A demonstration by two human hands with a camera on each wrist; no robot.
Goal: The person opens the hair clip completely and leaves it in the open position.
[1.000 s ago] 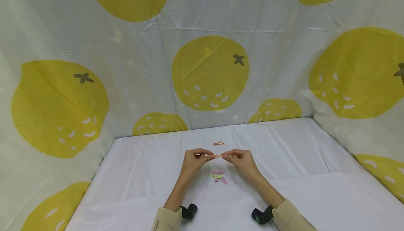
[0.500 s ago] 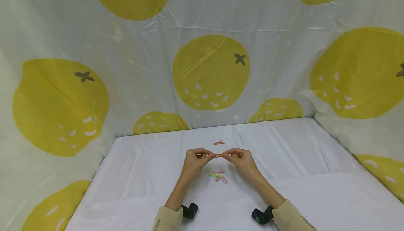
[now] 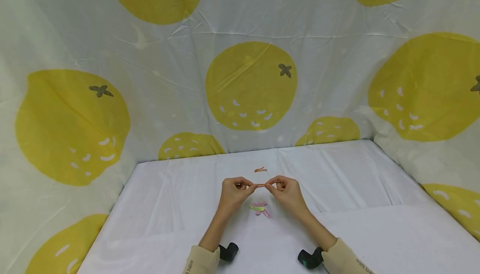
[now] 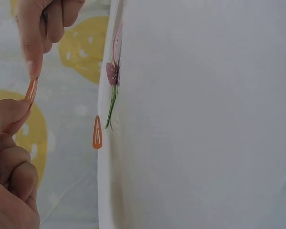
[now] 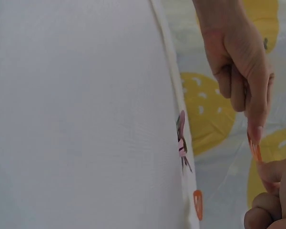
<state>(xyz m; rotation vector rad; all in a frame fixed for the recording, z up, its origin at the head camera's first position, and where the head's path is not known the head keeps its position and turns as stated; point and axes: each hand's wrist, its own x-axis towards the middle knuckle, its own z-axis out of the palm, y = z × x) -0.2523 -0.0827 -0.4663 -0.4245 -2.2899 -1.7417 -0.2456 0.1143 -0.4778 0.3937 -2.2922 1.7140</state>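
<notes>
An orange snap hair clip (image 3: 261, 185) is held level above the table between both hands. My left hand (image 3: 231, 194) pinches one end of it with thumb and index finger, and my right hand (image 3: 288, 193) pinches the other. In the left wrist view the middle of this hair clip (image 4: 32, 91) shows between the fingertips; its ends are covered. A second orange hair clip (image 3: 260, 169) lies on the table beyond the hands. Nearer than the hands is a small pile, with pink hair clips (image 3: 266, 214) and a green hair clip (image 3: 257, 208) on top.
A white cloth covers the table (image 3: 168, 207). Behind and beside it hangs a pale curtain (image 3: 157, 78) printed with yellow lemons. Black camera mounts (image 3: 310, 258) stick inward from both cuffs.
The held hair clip has turned slightly between the fingers and looks narrower now. Both hands keep their pinch and have barely shifted. The hair clips on the table have not moved.
</notes>
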